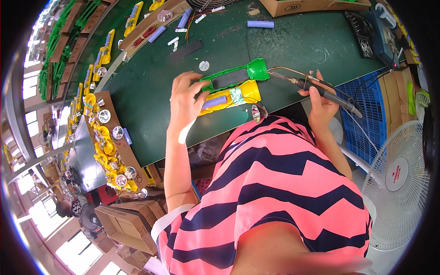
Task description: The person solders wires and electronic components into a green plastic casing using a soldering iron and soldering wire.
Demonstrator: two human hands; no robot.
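My right hand [320, 104] grips a soldering iron [331, 95] with a thin bent metal tube along its tip. The tip points left, close to the wide end of a green plastic flashlight housing half [259, 70]. My left hand [187, 98] has its fingers bent around the far left end of that green half, the thumb beside the yellow housing half [251, 90]. In the yellow half lie a blue-purple cylindrical battery [215, 102] and a small circuit board [235, 95]. A wired reflector lamp head [258, 113] hangs at the table's near edge.
On the green table [151, 105] lie a loose battery [261, 24], a round white disc [204, 65] and a dark strip [189, 48]. A cardboard box of yellow housings [107, 146] stands left. A blue soldering station [384, 43] sits far right, with a white fan [397, 174] nearer.
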